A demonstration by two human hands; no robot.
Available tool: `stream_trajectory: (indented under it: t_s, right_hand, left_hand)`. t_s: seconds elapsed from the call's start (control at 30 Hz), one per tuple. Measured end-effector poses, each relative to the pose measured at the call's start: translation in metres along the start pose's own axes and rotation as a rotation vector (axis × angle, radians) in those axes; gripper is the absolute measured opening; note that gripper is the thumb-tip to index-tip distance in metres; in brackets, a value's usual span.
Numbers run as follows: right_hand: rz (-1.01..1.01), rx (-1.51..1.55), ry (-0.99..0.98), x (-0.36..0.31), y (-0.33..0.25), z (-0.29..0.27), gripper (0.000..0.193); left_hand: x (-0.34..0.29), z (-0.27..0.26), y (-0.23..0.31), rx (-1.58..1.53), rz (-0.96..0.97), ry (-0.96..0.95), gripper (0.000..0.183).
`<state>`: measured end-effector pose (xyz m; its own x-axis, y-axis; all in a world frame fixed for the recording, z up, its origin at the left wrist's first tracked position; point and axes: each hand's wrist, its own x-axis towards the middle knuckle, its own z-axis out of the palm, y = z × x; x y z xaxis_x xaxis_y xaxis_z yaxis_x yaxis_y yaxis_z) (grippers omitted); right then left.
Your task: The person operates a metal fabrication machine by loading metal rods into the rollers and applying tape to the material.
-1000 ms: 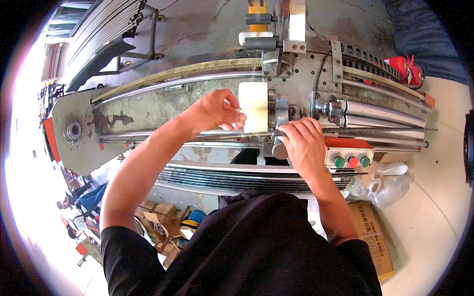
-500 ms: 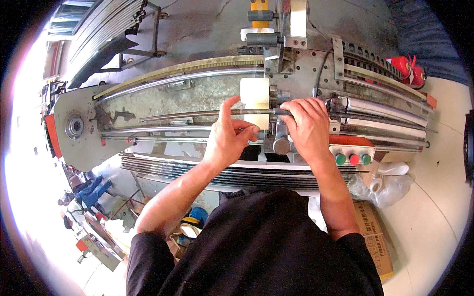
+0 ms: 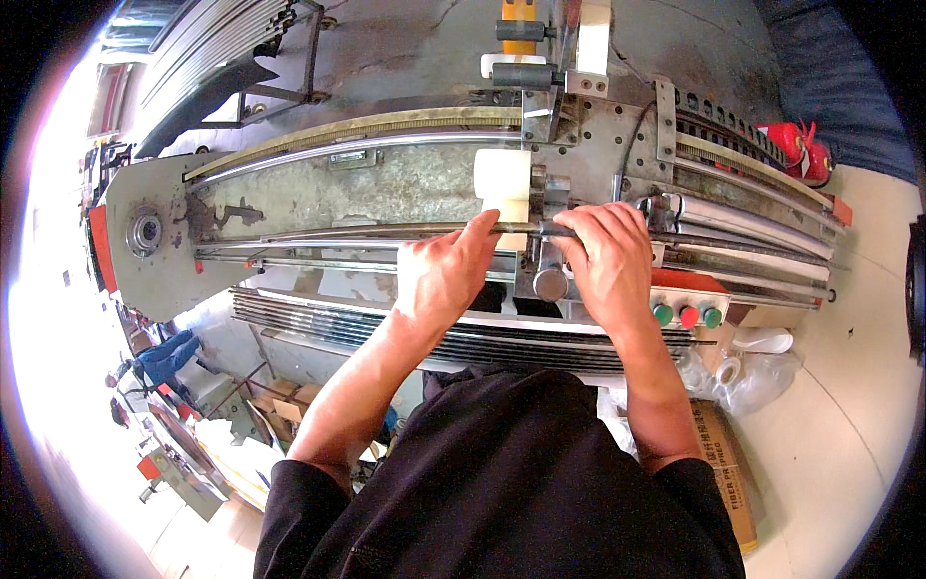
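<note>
A long, thin dark rod point(image 3: 357, 231) lies lengthwise over the machine's bed. My left hand point(image 3: 439, 275) is closed on it just left of the tape, index finger pressed along the rod; some of its fingertips are hidden. Farther right, my right hand point(image 3: 606, 251) wraps over the same rod beside a metal collar, its thumb hidden underneath. Between the hands, a wide cream roll of tape point(image 3: 503, 174) sits on the carriage, and its strip hangs down behind the rod. Below the collar is a round metal knob point(image 3: 550, 284).
Several dark rods point(image 3: 444, 338) lie in a row along the machine's near side. A control box point(image 3: 688, 315) with green and red buttons stands right of my right forearm. Clear plastic bags point(image 3: 757, 381) and a cardboard box point(image 3: 730, 473) are at lower right, red fire extinguishers point(image 3: 786, 145) at upper right.
My left hand has gone from raised with spread fingers to closed on the rod. My right hand keeps its grip near the collar.
</note>
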<state>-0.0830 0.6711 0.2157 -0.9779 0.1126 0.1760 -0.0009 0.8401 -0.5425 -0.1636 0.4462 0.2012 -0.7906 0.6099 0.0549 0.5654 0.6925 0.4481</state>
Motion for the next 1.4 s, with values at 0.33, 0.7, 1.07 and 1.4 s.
stream_trajectory:
  t_s: [0.33, 0.7, 1.07, 1.4]
  right_hand:
    - [-0.052, 0.011, 0.039, 0.002, 0.006, 0.001, 0.028]
    - [-0.044, 0.04, 0.087, 0.001, 0.006, 0.007, 0.026]
    - [0.016, -0.083, -0.128, -0.004, 0.018, 0.008, 0.031]
    - [-0.043, -0.04, -0.041, 0.002, 0.039, 0.015, 0.024]
  left_hand:
    - [0.049, -0.044, -0.007, 0.126, 0.155, -0.101, 0.093]
    - [0.065, -0.037, -0.024, -0.375, -0.126, -0.596, 0.107]
    - [0.056, -0.034, -0.007, 0.031, 0.033, -0.468, 0.093]
    - [0.047, -0.029, -0.044, -0.07, 0.019, -0.305, 0.061]
